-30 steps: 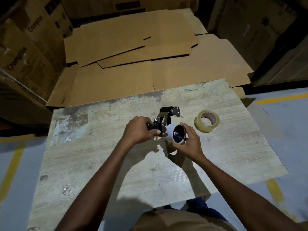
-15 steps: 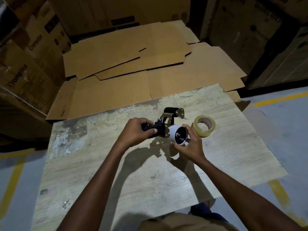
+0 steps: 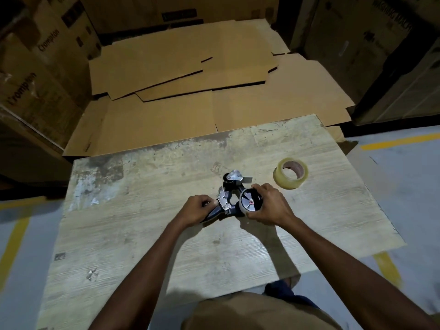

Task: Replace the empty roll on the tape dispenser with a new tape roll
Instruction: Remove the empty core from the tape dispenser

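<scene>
Cardboard boxes [image 3: 35, 67] left of the bench [image 3: 142, 234] read "Crompton". The left hand [image 3: 196, 211] grips the tape dispenser [image 3: 225, 201] by its handle; the right hand [image 3: 271, 207] clasps the empty roll [image 3: 242, 210].

The person wears a tan or khaki top [image 3: 259, 313], seen only at the lower edge. Beside it shows dark blue cloth [image 3: 283, 292], probably trousers. The left forearm [image 3: 147, 270] and right forearm [image 3: 345, 265] are bare.

Dispenser handle [image 3: 212, 215] mostly hidden, empty roll [image 3: 241, 209] part covered, box lettering [image 3: 395, 19] cropped
</scene>
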{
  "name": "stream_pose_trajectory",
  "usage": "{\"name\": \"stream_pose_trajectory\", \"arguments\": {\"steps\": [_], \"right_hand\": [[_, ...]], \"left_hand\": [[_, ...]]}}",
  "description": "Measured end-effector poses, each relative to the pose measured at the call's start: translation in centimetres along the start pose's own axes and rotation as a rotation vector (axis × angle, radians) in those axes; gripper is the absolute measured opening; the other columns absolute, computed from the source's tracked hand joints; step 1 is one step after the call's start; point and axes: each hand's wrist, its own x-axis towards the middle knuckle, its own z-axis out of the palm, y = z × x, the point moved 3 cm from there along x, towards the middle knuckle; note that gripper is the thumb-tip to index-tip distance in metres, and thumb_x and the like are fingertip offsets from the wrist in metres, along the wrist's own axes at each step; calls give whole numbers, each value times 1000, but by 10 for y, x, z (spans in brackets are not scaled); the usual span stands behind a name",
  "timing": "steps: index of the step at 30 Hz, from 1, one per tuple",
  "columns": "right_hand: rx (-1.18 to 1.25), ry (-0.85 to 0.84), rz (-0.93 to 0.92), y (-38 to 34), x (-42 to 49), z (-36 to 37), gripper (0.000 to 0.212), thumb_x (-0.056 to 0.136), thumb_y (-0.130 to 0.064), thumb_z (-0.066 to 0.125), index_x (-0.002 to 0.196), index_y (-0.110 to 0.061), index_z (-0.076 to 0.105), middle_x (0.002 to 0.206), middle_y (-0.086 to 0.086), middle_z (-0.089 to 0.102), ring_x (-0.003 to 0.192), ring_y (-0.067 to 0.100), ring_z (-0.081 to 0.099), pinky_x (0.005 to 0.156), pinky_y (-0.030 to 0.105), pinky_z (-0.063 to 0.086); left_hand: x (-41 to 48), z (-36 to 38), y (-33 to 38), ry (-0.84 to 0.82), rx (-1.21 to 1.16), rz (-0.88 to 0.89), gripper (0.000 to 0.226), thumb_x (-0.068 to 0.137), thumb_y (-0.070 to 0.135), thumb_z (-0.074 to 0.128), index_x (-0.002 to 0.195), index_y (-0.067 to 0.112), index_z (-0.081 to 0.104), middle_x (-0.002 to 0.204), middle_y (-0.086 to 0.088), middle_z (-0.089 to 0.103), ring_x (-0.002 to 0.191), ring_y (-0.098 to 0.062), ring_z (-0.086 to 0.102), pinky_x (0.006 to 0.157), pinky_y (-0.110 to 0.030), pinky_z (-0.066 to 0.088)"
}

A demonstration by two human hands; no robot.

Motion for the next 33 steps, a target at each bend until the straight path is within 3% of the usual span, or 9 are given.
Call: {"name": "stream_pose_trajectory", "arguments": {"steps": [3,5,9,14,19,22,25,29,33], "right_hand": [[-22,-76,-4,3,-5,14,97,63,-57,85,145,-19,51,119,9,62,101,29,64,81,34,53],[-7,-108,-7,5,-7,18,93,66,-57,85,144,-20,51,117,7,62,101,27,63,79,31,49],[39,-164,-3,4,-7,17,95,70,-48,86,150,-22,42,129,7,57,114,26,59,91,35,53],[82,-140,76,2,-17,19,120,64,-59,89,160,-19,30,145,8,48,130,28,52,104,42,50],[126,-79,121,4,-28,25,121,64,-62,91,160,-20,29,147,10,46,131,29,53,106,38,49],[137,-72,138,3,-31,27,117,66,-56,92,159,-24,29,147,8,45,130,27,54,103,31,47],[133,-78,153,1,-28,26,114,69,-60,89,160,-25,28,148,8,44,130,27,54,102,34,50],[91,-99,195,-6,-19,21,112,71,-64,85,160,-27,28,148,9,44,130,28,54,99,43,54],[-12,-161,195,-15,-11,20,106,73,-62,82,159,-28,30,140,10,48,125,30,55,93,42,55]], "left_hand": [[-8,11,-11,151,259,127,55,92,61,60,122,16,70,118,-3,69,107,-20,63,87,-39,52],[-13,13,-9,325,429,228,70,88,64,65,139,17,58,144,-6,53,131,-22,48,99,-43,41],[-6,17,8,339,414,255,69,96,60,57,150,18,45,158,-5,39,141,-23,39,107,-45,35],[21,39,12,306,52,-222,87,92,83,32,146,16,48,145,-6,52,131,-25,53,105,-47,45],[39,49,32,338,-82,-364,85,93,79,39,137,9,56,138,-10,56,121,-30,58,88,-37,46],[48,53,35,361,-38,-393,90,87,86,36,120,7,65,121,-9,63,105,-30,63,79,-36,49],[55,56,37,386,30,-384,90,83,90,34,100,8,68,102,-10,66,89,-30,64,76,-42,56],[55,55,39,440,-17,-364,81,83,87,45,77,9,67,74,-5,65,67,-23,62,52,-28,40],[53,56,41,515,-17,-356,76,80,86,52,66,13,67,59,0,61,55,-16,58,49,-27,39]]}}
